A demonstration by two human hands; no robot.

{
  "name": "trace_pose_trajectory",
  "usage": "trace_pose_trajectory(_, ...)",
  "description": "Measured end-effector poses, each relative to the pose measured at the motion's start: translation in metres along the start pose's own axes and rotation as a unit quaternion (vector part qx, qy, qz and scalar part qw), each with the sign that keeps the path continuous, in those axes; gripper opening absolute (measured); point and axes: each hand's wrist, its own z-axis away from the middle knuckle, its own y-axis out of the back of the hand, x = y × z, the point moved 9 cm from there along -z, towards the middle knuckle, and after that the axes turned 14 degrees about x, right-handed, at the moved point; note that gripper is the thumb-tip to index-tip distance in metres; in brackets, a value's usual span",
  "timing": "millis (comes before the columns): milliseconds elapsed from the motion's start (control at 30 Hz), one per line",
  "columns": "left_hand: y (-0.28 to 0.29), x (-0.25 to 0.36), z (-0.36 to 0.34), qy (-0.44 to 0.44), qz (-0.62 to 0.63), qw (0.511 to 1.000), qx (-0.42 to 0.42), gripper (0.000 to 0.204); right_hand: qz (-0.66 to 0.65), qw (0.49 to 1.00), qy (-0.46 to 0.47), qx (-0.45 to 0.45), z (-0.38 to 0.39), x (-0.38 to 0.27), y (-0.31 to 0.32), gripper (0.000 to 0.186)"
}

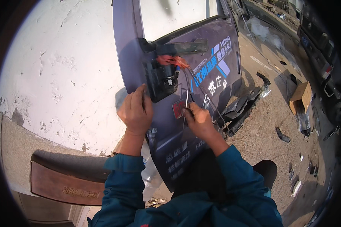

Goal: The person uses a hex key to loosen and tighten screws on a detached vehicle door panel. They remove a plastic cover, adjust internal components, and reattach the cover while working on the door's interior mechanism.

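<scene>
A dusty purple-grey vehicle door with printed lettering stands in front of me. On its upper part sits a black side-mirror housing with a flat arm above it. Reddish-orange strands are bunched at the housing, and thin dark cables hang from there. My left hand is closed at the housing's lower left edge, its fingertips against it. To the right, my right hand pinches a thin metal rod, held nearly upright in front of the door. Whether the rod's upper end touches the housing is unclear.
A white, peeling wall rises at the left. Below it is a reddish-brown panel. On the ground at the right lie black plastic parts, an open cardboard box and scattered scraps. A dark vehicle stands at the far right.
</scene>
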Motion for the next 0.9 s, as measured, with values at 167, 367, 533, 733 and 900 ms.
trace_pose_trajectory(167,0.001,-0.002,0.001,-0.015,0.001,1.0,0.0,0.019,-0.086,0.988,-0.124,-0.011,-0.001,0.002,-0.024,0.02)
trace_pose_trajectory(367,0.001,0.0,0.0,-0.016,0.009,1.0,0.008,0.02,-0.063,0.993,-0.097,-0.002,-0.009,0.0,-0.034,0.023)
trace_pose_trajectory(533,0.001,-0.002,0.001,-0.009,0.008,1.0,0.0,0.021,-0.034,0.997,-0.063,0.002,-0.013,-0.008,-0.035,0.025)
trace_pose_trajectory(733,0.003,-0.001,0.0,-0.014,0.013,1.0,0.014,0.024,-0.043,0.985,-0.16,-0.05,-0.017,-0.008,-0.04,0.027)
trace_pose_trajectory(900,0.001,0.001,-0.001,-0.015,0.017,1.0,0.021,0.025,0.022,0.998,-0.052,-0.023,-0.018,-0.016,-0.038,0.024)
